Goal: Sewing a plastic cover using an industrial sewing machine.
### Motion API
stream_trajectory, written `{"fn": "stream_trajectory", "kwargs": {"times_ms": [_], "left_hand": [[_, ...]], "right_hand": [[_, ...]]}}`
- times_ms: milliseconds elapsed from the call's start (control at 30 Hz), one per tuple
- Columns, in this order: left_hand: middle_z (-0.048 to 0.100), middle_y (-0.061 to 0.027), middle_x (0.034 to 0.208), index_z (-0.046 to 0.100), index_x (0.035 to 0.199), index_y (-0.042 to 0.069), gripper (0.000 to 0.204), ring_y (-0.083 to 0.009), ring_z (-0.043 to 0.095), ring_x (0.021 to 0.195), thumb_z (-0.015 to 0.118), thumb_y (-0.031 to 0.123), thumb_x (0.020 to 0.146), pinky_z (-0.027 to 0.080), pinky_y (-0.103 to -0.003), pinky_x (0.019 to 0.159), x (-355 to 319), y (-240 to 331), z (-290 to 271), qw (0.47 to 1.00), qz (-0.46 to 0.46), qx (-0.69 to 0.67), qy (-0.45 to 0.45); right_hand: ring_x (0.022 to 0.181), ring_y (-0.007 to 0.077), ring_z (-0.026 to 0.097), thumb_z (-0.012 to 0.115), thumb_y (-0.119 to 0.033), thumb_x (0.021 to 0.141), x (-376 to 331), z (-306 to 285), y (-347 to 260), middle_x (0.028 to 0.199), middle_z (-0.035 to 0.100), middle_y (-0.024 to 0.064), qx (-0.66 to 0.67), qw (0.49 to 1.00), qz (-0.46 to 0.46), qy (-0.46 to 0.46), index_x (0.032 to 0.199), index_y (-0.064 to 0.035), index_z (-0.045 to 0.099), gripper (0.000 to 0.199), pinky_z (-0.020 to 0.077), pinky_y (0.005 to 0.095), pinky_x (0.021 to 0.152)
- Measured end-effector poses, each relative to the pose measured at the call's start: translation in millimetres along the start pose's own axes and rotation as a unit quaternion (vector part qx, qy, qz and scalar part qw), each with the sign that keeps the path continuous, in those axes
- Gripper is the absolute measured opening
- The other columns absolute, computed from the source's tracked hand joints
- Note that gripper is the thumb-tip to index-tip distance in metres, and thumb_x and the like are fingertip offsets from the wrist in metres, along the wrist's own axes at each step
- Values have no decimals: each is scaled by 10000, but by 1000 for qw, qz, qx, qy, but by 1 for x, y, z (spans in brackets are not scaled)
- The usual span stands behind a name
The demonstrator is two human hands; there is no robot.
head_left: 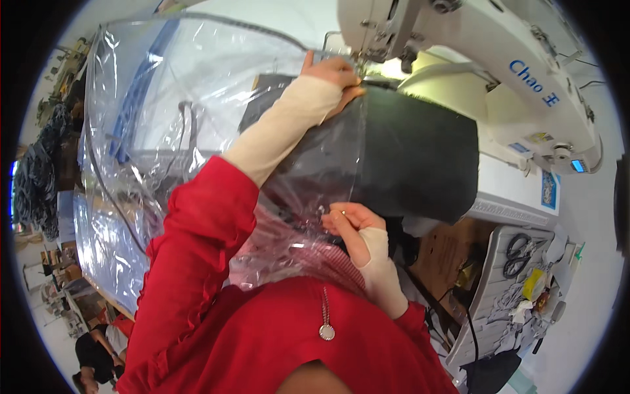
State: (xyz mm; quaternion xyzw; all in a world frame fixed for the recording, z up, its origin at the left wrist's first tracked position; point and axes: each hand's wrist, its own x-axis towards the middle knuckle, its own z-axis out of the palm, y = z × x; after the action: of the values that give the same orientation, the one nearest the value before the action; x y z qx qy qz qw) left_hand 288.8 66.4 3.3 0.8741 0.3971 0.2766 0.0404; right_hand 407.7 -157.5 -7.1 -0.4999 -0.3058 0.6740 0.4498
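Note:
A large clear plastic sheet (295, 164) with a dark trim along its edge spreads over the table and down across my lap. Under and beside it lies a dark grey panel (420, 151). My left hand (331, 75) is at the sewing machine's needle area, fingers closed on the plastic where it overlaps the panel. Closer to my body, my right hand (354, 226) pinches the lower part of the sheet between thumb and fingers. The sewing machine (459, 46) stands over the work, its lamp lit near the needle.
At right, a grey tray (482, 282) holds black-handled scissors (517, 255), a yellow item (535, 284) and scraps. A cardboard box (446, 253) sits below the table edge. Dark bundled material (42, 171) hangs at far left. Another person (95, 354) is at lower left.

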Motion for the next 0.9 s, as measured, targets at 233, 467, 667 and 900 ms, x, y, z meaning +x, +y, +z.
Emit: {"fn": "stream_trajectory", "kwargs": {"times_ms": [233,467,667,900], "left_hand": [[587,-92,1097,592,1062,84,259,-292,566,996,601,196,828,424,-418,898,-31,37,-91,995,31,7,-91],[561,-114,1180,597,1103,54,284,-225,516,1112,615,139,833,384,-332,955,-178,74,-246,938,-290,174,75],[478,-166,1265,445,1275,48,584,-271,421,1193,646,356,821,334,-367,981,-385,28,-281,787,-597,97,123],[506,-202,1206,586,1105,95,493,-343,463,1133,684,420,747,348,-387,957,-360,-12,-222,867,-420,262,61]], "right_hand": [[875,103,575,540,3,855,-9,-8,37,1000,623,92,13,998,-58,27,1056,19,502,205,443,208,771],[931,137,556,608,-124,838,-3,-8,34,1016,613,107,40,998,32,34,1158,25,453,385,425,246,820],[973,146,545,637,-169,831,-27,5,64,1072,590,122,21,997,70,-40,1149,38,480,410,413,243,839],[924,176,592,516,-148,912,-34,-1,90,999,623,152,-27,997,-74,-4,1067,29,541,236,444,271,838]]}}
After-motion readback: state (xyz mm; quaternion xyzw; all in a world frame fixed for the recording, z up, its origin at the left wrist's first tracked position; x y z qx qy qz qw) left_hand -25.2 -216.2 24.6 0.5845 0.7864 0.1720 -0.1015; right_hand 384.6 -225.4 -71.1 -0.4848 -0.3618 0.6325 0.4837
